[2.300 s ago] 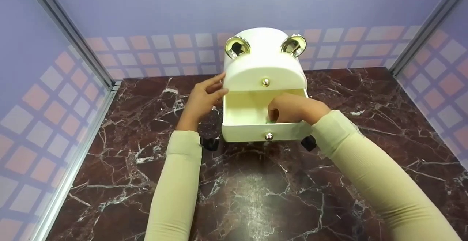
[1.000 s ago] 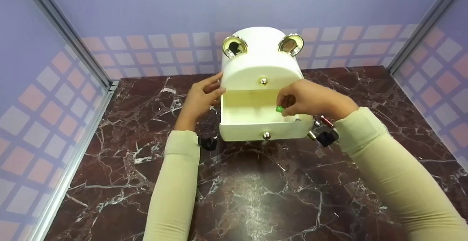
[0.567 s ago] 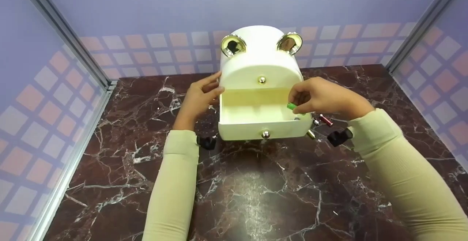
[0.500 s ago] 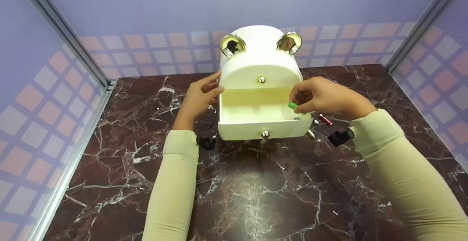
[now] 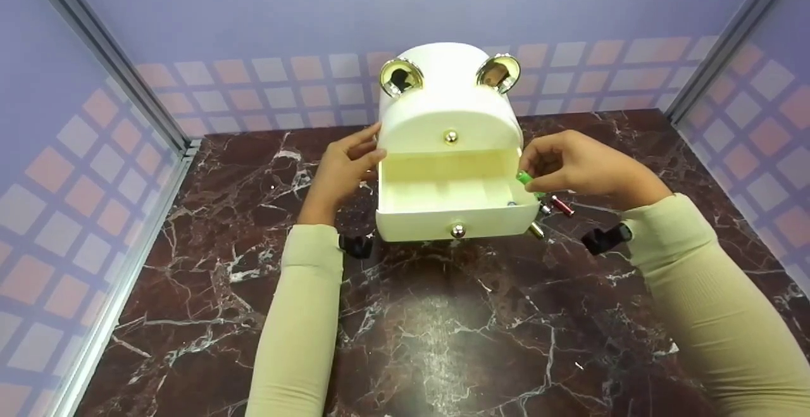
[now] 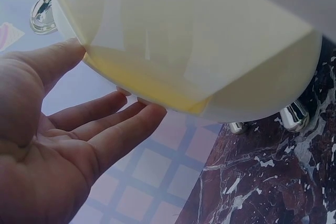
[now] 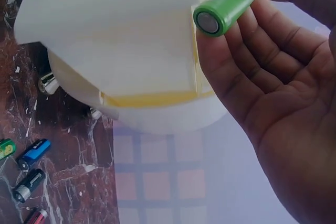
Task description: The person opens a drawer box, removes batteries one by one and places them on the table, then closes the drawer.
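A white cabinet (image 5: 446, 107) with two gold-rimmed ears stands against the back wall, its lower drawer (image 5: 455, 222) pulled out. My left hand (image 5: 342, 173) touches the cabinet's left side with thumb and fingertips, the fingers nearly straight. Just beyond the drawer's right edge, my right hand (image 5: 576, 167) pinches a green battery (image 7: 220, 11) between thumb and fingers, held above the table. A small bluish thing (image 5: 512, 204) lies in the drawer's front right corner, too small to make out. The rest of the drawer's inside shows bare.
Several batteries lie on the dark marbled table right of the drawer: a red one (image 5: 562, 205), a blue one (image 7: 34, 153) and a dark one (image 7: 29, 184) among them. Patterned walls (image 5: 253, 88) close in the back and sides.
My right hand has risen out of the drawer with the green battery and moved right, past the drawer's edge. My left hand has stayed at the cabinet's side.
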The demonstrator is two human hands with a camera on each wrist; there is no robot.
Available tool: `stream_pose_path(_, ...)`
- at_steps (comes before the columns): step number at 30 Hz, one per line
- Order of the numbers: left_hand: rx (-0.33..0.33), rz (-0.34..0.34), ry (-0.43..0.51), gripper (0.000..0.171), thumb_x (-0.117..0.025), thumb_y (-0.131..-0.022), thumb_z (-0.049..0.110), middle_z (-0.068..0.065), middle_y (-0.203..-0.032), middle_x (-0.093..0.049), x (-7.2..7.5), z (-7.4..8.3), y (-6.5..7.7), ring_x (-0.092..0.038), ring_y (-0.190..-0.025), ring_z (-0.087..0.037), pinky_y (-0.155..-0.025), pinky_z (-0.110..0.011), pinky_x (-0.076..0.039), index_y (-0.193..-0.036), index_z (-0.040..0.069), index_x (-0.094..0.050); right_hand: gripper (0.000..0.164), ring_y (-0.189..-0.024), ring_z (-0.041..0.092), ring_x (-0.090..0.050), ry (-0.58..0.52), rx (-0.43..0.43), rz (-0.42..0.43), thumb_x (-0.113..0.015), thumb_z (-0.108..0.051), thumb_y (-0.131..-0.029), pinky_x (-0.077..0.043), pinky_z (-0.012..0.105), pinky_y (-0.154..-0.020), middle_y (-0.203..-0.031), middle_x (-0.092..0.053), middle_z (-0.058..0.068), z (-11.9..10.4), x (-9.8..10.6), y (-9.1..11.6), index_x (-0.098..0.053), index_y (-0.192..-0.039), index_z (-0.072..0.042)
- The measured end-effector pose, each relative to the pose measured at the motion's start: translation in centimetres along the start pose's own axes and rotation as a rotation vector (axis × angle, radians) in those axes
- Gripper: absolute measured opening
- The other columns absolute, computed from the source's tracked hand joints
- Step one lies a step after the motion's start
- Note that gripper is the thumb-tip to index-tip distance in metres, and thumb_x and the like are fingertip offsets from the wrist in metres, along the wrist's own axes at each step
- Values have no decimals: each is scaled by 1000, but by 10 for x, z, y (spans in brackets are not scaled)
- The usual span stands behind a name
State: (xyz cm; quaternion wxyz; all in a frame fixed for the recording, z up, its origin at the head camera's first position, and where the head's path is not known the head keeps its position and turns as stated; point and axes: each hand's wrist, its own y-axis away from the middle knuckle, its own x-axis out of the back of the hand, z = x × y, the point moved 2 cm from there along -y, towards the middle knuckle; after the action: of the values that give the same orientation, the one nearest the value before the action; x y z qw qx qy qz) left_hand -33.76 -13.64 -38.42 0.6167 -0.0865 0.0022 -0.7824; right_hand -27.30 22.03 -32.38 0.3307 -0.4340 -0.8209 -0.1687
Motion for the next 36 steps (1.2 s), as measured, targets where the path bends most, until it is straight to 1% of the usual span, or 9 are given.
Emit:
stream_pose_path(6,-1,4,-10,53,-69,-90,15,-20,-135,-58,0,-2,0,-63,-114,-39,-84,-39,-60,-140,20,-53,16,-73,12,-64,-50,-1,3,-75,-8,-83,-57,24,-64,-86,-68,11,10,4,9,-66,-96,-5)
stream_pose_path(10,-10,6,-13,53,-69,-90,14,-20,-135,-58,1,-2,-1,-62,-114,-39,-81,-36,-61,-141,19,-53,16,-71,12,-64,-62,-18,13,-74,-8,-84,-57,26,-63,-86,-68,12,14,5,14,-66,-97,-4)
stream_pose_path(14,-6,11,-18,52,-69,-90,14,-20,-135,-58,1,-2,0,-62,-115,-38,-79,-34,-61,-140,19,-53,17,-68,11,-61,-76,-47,37,-76,-10,-83,-55,26,-59,-83,-66,10,20,5,19,-66,-96,-5)
stream_pose_path(17,-1,15,-15,52,-69,-90,14,-20,-135,-58,0,-2,0,-63,-114,-37,-79,-34,-61,-140,19,-53,18,-67,11,-59,-125,-86,52,-76,-9,-82,-54,26,-56,-81,-65,10,27,4,22,-65,-96,-3)
stream_pose_path(20,0,12,-7,52,-69,-90,13,-20,-134,-58,0,-2,0,-63,-114,-37,-80,-34,-61,-140,18,-53,19,-69,13,-61,-157,-122,61,-75,-8,-82,-56,27,-58,-83,-65,12,35,3,25,-64,-96,-2)
stream_pose_path(24,1,13,-4,52,-69,-90,13,-21,-134,-59,-1,-2,0,-63,-114,-36,-80,-33,-61,-140,17,-53,19,-72,19,-64,-121,-145,72,-75,-9,-83,-58,30,-62,-86,-67,13,44,2,28,-64,-97,-4)
stream_pose_path(28,5,18,-6,52,-69,-90,13,-21,-134,-58,0,-1,0,-64,-114,-34,-80,-33,-61,-140,17,-53,20,-73,20,-66,-109,-167,70,-76,-11,-83,-59,32,-64,-87,-68,13,53,0,29,-65,-98,-4)
stream_pose_path(33,-2,15,5,52,-68,-91,13,-22,-134,-58,0,-1,1,-62,-114,-40,-80,-34,-61,-140,16,-53,22,-77,21,-69,-88,-176,68,-76,-13,-83,-60,30,-70,-89,-70,11,63,-3,30,-66,-100,-3)
stream_pose_path(36,-4,13,5,51,-67,-91,13,-22,-134,-58,0,-1,2,-62,-113,-42,-80,-34,-61,-140,16,-53,23,-76,21,-69,-78,-177,69,-77,-13,-83,-59,28,-69,-88,-71,11,69,-5,32,-66,-100,-1)
